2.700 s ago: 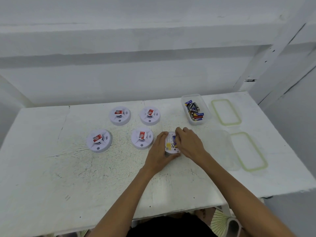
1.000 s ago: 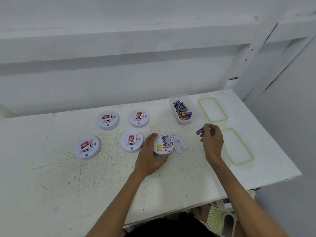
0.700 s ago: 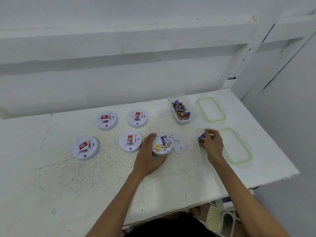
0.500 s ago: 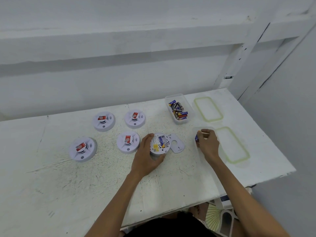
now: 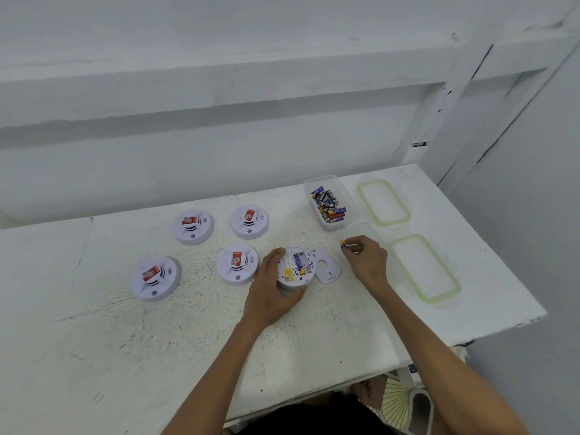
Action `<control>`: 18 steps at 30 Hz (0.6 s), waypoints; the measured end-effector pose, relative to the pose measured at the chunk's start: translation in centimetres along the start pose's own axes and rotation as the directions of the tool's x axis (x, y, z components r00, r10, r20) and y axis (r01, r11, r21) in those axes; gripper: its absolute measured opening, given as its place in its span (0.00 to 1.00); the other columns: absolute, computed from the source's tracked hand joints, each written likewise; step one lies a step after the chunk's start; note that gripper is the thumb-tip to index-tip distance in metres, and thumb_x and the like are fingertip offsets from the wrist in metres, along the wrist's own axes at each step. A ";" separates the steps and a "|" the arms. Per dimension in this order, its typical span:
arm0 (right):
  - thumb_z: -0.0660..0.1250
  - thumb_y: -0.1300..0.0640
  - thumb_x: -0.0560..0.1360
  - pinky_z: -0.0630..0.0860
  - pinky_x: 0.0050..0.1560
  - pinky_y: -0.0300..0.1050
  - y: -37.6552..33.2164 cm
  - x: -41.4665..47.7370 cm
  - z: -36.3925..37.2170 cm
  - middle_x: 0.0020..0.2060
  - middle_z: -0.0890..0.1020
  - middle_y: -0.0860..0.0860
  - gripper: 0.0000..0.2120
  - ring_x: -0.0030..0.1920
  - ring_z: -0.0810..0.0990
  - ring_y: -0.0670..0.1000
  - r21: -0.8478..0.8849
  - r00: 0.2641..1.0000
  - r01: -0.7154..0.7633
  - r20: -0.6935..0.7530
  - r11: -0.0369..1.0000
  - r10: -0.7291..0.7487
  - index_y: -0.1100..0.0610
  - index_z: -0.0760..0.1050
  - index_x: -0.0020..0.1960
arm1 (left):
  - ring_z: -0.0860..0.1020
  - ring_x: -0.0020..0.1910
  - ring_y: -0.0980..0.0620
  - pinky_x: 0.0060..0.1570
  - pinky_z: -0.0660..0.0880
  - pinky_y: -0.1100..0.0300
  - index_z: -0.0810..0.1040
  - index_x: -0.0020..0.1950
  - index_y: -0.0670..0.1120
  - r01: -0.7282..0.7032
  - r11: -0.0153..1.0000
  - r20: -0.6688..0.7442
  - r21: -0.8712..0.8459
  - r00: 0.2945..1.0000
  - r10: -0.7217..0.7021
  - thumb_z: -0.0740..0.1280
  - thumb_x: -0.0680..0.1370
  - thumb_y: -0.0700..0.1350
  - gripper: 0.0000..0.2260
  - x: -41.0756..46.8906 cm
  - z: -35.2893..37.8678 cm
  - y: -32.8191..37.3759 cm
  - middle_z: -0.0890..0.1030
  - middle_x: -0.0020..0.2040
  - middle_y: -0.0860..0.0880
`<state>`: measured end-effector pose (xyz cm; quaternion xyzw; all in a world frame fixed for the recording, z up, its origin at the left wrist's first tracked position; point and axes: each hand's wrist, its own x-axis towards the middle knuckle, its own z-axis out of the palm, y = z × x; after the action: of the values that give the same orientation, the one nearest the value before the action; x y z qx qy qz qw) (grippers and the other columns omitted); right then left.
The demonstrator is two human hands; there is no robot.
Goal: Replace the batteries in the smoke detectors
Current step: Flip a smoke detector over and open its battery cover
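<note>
- On the white table (image 5: 94, 340): 5 smoke detectors in total.
- 4 sit face up, each with a red sticker: two at the back (image 5: 193, 227) (image 5: 249, 221), two nearer (image 5: 237, 264) (image 5: 155, 278).
- The 5th, the open detector (image 5: 296, 268), lies back side up just right of the near pair; 1 blue cell (image 5: 297, 261) visible in its compartment.
- Left hand (image 5: 271, 296) grips the open detector, fingers and thumb curled round its rim.
- 1 back cover (image 5: 326, 267) lies flat, touching that detector's right edge.
- Right hand (image 5: 365, 262) pinches 1 battery (image 5: 343, 244) at the fingertips, right of the cover, above the table.
- 1 clear tub (image 5: 348, 199) behind holds a pile of loose batteries; count unreadable.
- 2 green-rimmed lids (image 5: 383, 202) (image 5: 425, 267) lie flat at far right.
- Faint outline of a second clear tub (image 5: 367, 229) around the right hand.
</note>
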<state>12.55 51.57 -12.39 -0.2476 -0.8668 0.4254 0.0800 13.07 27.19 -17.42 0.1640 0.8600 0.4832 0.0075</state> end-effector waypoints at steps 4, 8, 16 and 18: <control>0.73 0.57 0.74 0.68 0.38 0.26 0.0 0.3 -0.1 0.44 0.85 0.51 0.08 0.40 0.80 0.45 -0.063 0.999 0.018 0.037 0.998 -0.015 0.57 0.83 0.53 | 0.62 0.72 0.69 0.65 0.62 0.78 0.64 0.78 0.47 -0.003 1.000 0.010 -0.019 1.000 0.003 0.74 0.70 0.62 0.41 0.0 0.0 0.1 0.66 0.73 0.59; 0.73 0.56 0.74 0.73 0.45 0.35 0.0 0.6 -0.3 0.45 0.86 0.52 0.09 0.42 0.80 0.46 -0.100 0.998 0.022 0.053 0.995 -0.017 0.58 0.83 0.53 | 0.65 0.73 0.62 0.65 0.64 0.77 0.64 0.78 0.47 0.001 1.000 0.014 -0.024 1.000 -0.001 0.74 0.70 0.62 0.42 0.0 -0.1 0.1 0.67 0.73 0.57; 0.67 0.51 0.79 0.73 0.46 0.40 0.1 0.8 -1.4 0.43 0.86 0.53 0.13 0.41 0.83 0.51 -0.141 0.989 0.054 0.144 0.988 -0.034 0.59 0.84 0.48 | 0.66 0.73 0.61 0.66 0.63 0.77 0.64 0.78 0.46 -0.008 0.999 0.009 -0.036 1.000 0.008 0.73 0.70 0.63 0.42 0.0 0.0 0.1 0.66 0.73 0.57; 0.61 0.44 0.81 0.71 0.43 0.42 -0.3 0.4 -1.7 0.40 0.85 0.54 0.21 0.42 0.82 0.54 -0.171 0.986 0.070 0.164 0.983 -0.042 0.61 0.82 0.45 | 0.65 0.73 0.60 0.66 0.63 0.77 0.64 0.78 0.47 0.000 0.999 0.008 -0.038 1.000 0.000 0.74 0.70 0.63 0.42 0.0 0.0 0.1 0.67 0.74 0.57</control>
<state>12.73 52.78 -11.19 -0.1942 -0.9113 0.3631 -0.0001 13.12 27.22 -17.39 0.1659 0.8506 0.4988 0.0142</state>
